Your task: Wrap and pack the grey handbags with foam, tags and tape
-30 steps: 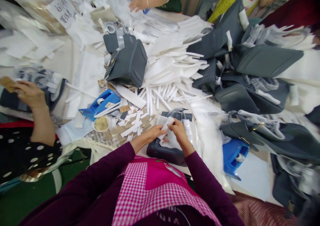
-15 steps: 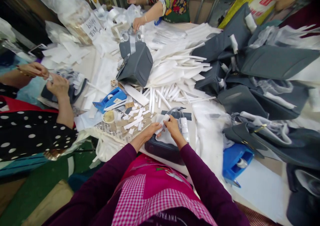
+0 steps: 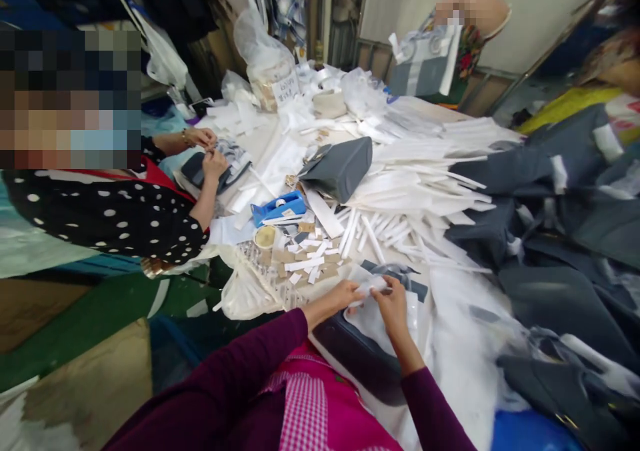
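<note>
A dark grey handbag (image 3: 357,358) lies at the table's near edge, right against my apron. Over its top, my left hand (image 3: 346,294) and my right hand (image 3: 393,299) pinch a piece of white wrapping (image 3: 371,286) between them, the fingers of both closed on it. White sheet material (image 3: 377,319) spreads over the bag beneath my right hand. A clear-wrapped handle (image 3: 400,271) arches just beyond my fingers. The wrapping's lower edge is hidden by my fingertips.
Paper scraps (image 3: 305,261), a blue tape dispenser (image 3: 280,206) and another grey bag (image 3: 340,168) lie ahead. White strips (image 3: 415,184) cover the middle; grey bags (image 3: 555,304) pile up right. At left a person's hands (image 3: 215,161) work on a bag; another person stands behind the table.
The view has swung left, so the table appears further right. The person at the back now holds up a grey bag. My hands remain together on the white wrapping.
</note>
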A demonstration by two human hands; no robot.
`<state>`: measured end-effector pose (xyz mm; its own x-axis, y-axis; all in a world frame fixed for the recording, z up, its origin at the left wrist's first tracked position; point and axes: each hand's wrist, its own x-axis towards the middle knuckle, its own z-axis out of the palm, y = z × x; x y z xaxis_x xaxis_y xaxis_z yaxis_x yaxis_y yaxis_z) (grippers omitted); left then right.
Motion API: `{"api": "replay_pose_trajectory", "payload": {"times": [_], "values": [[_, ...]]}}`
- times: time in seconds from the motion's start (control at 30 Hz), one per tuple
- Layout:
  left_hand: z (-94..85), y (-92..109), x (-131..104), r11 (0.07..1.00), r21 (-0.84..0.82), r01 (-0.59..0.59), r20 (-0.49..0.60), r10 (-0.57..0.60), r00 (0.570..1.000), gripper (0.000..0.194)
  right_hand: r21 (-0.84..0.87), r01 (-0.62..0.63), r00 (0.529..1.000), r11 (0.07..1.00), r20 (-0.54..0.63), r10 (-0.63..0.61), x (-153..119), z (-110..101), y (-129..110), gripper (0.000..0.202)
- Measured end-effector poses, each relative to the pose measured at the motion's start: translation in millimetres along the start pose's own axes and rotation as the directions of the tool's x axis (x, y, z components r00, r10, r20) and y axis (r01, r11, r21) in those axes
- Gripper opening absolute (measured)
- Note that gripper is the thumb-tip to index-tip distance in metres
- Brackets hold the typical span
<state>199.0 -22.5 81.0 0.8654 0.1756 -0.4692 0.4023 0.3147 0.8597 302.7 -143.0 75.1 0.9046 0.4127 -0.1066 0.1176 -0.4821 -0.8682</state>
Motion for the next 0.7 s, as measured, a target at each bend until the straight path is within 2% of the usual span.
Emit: {"api": "replay_pose_trajectory", "payload": {"times": [0.17,0.27,0.33,0.4,0.53,0.63,0.7], "values": [[-2.5,-3.3,2.2,0.999,0.005,0.032,-0.009,-0.032,0.999,0.020,-0.143,0.187,0.982,0.972,0.007,-0.188,14.7,-3.9,-25.1,0.035],[-2.7,-8.3,6.5,0.995,0.078,0.070,-0.024,-0.068,0.997,0.016,-0.189,0.208,0.977,0.960,0.084,-0.195,31.1,6.5,-47.0,0.030],[-2.5,-12.3,9.9,0.992,0.101,0.081,-0.021,-0.079,0.997,0.015,-0.187,0.170,0.973,0.968,0.189,-0.134,45.1,21.2,-58.6,0.030],[-2.6,-15.4,12.9,0.992,0.086,0.092,-0.012,-0.092,0.996,0.016,-0.236,0.184,0.946,0.954,0.307,-0.106,59.6,40.7,-65.7,0.033],[-3.7,-16.4,15.2,0.989,0.106,0.101,0.023,-0.104,0.994,0.022,-0.357,0.312,0.881,0.880,0.456,-0.128,81.3,82.4,-68.0,0.031],[-4.1,-14.5,14.8,0.991,0.095,0.095,0.022,-0.097,0.995,0.021,-0.338,0.385,0.831,0.859,0.532,-0.162,89.2,107.7,-65.6,0.018],[-4.2,-13.7,14.7,0.991,0.086,0.099,0.017,-0.101,0.995,0.021,-0.311,0.448,0.785,0.838,0.585,-0.202,92.8,120.7,-64.1,0.021]]}}
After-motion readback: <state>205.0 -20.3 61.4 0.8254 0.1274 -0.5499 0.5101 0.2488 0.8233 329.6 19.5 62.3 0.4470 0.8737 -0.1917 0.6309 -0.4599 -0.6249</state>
